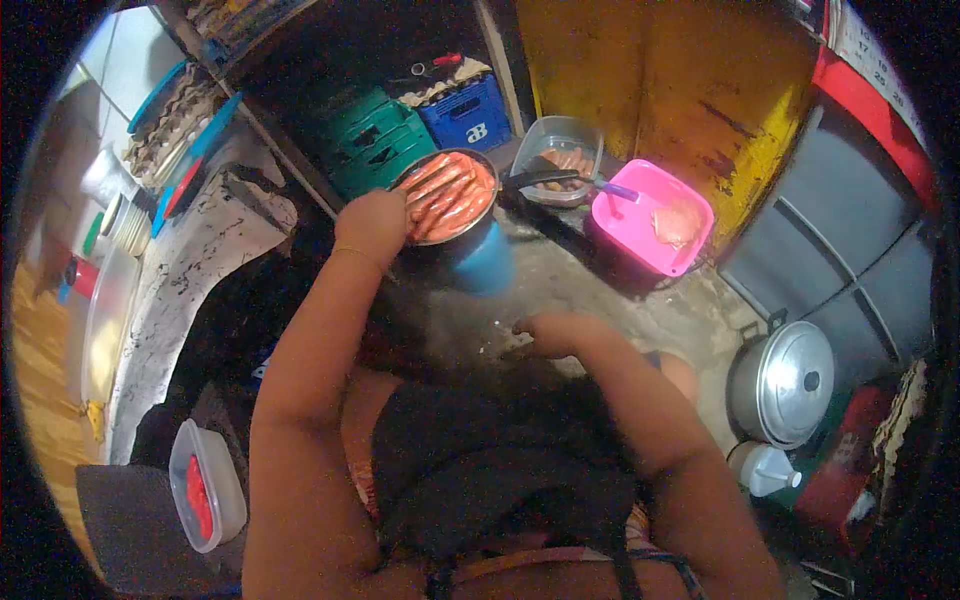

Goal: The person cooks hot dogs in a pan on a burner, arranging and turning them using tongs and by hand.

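My left hand (374,228) is closed at the left edge of a round pan (484,218) that holds long reddish-orange pieces (450,195). What exactly its fingers grip is hard to see. A blue container (482,262) shows below the pan. My right hand (545,336) is over the floor in front of my body, away from the pan, with its fingers dark and blurred. Right of the pan, a pink basin (648,232) holds a pale orange piece (677,222) and a purple-handled utensil (618,190). Behind stands a clear tub (560,135) with brownish pieces and a black handle across it.
Green crates (375,135) and a blue crate (470,122) stand at the back. A lidded metal pot (795,383) and a white jug (768,470) are at the right. At lower left is a plastic container (228,495) with something red inside. Stacked egg trays (175,115) are upper left.
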